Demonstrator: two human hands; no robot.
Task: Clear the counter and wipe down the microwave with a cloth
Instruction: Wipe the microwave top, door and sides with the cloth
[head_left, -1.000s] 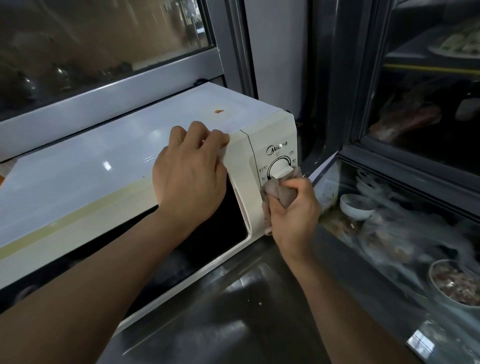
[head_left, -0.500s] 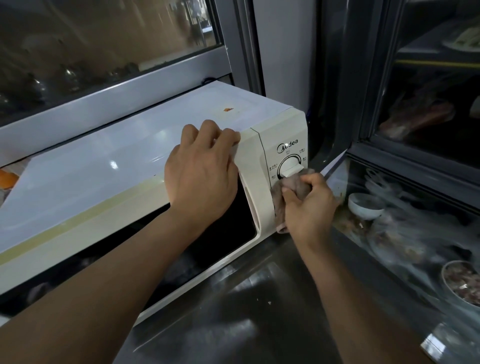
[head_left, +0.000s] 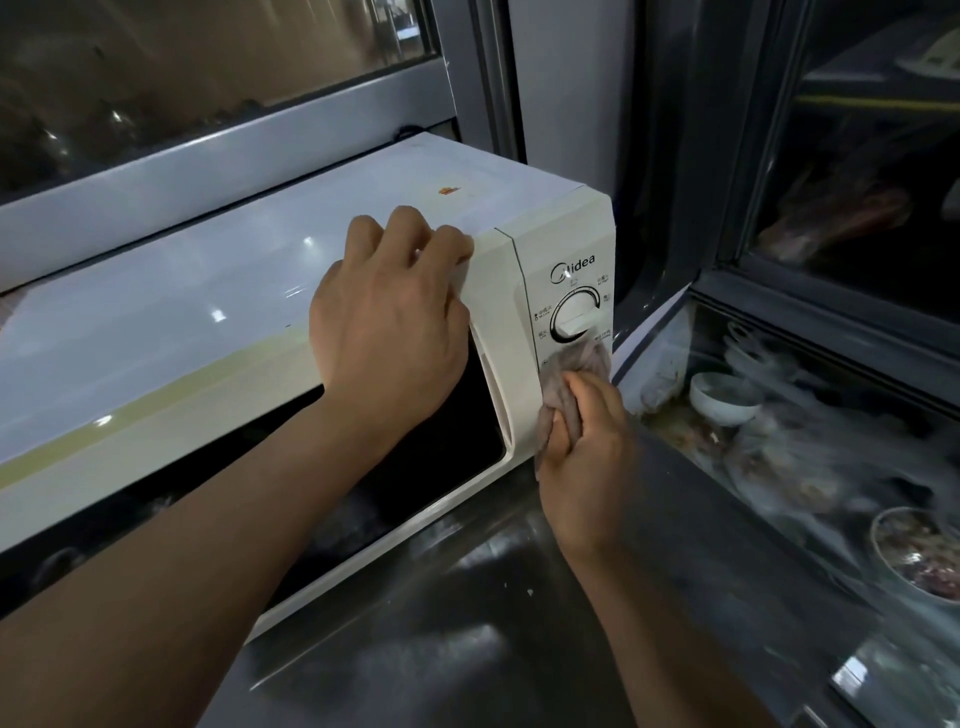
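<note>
A white microwave (head_left: 218, 291) with a dark door window stands on a steel counter (head_left: 467, 623). My left hand (head_left: 389, 322) rests over the top front edge of the door, fingers curled on the microwave's top. My right hand (head_left: 587, 452) grips a crumpled greyish cloth (head_left: 566, 384) and presses it against the control panel just below the round dial (head_left: 574, 317). The lower part of the panel is hidden by the cloth and hand.
A window frame (head_left: 223, 161) runs behind the microwave. To the right is a glass-fronted display case (head_left: 831, 364) holding a white bowl (head_left: 724, 397), plastic-wrapped food and another bowl (head_left: 919, 551). A small orange mark (head_left: 449, 190) sits on the microwave's top.
The right hand with the cloth has slid a little lower on the control panel, uncovering more of the dial. The left hand keeps its hold on the door's top edge.
</note>
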